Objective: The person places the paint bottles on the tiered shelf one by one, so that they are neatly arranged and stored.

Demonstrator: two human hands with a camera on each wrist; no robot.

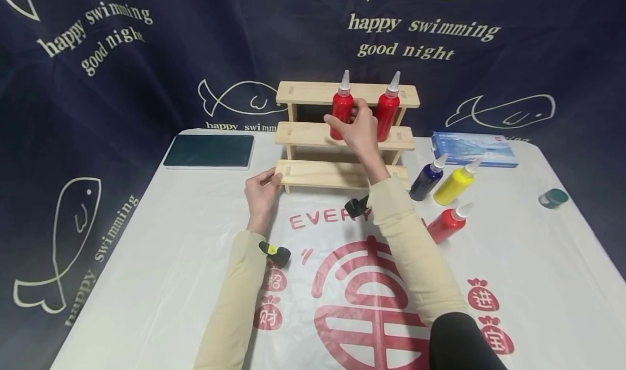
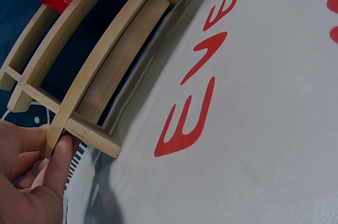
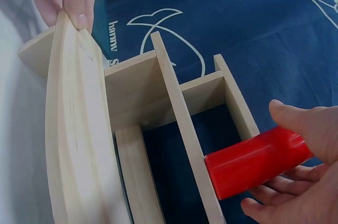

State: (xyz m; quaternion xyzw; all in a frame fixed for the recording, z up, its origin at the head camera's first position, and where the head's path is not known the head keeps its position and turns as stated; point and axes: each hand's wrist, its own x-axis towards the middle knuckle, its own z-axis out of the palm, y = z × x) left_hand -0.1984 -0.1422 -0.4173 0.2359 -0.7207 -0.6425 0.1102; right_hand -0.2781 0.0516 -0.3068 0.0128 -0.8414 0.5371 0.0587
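Observation:
A three-step wooden display rack point(image 1: 318, 173) stands on the table. My left hand point(image 1: 262, 195) pinches the left end of its lowest board, thumb above and fingers beneath, as the left wrist view point(image 2: 37, 166) shows up close. My right hand point(image 1: 362, 131) grips a red squeeze bottle point(image 1: 340, 109) with a clear pointed cap. Thumb and fingers lie on opposite sides of it, and in the right wrist view the bottle's base point(image 3: 232, 171) meets the middle board. Just right of that hand, a second red bottle point(image 1: 388, 109) stands upright on the same middle step.
Right of the rack stand a dark blue bottle point(image 1: 426, 181), a yellow bottle point(image 1: 456, 186) and another red bottle point(image 1: 446, 226). Behind them lies a blue box point(image 1: 474, 150), with a small teal-lidded jar point(image 1: 553, 198) farther right. A dark tablet point(image 1: 210, 151) lies at the back left.

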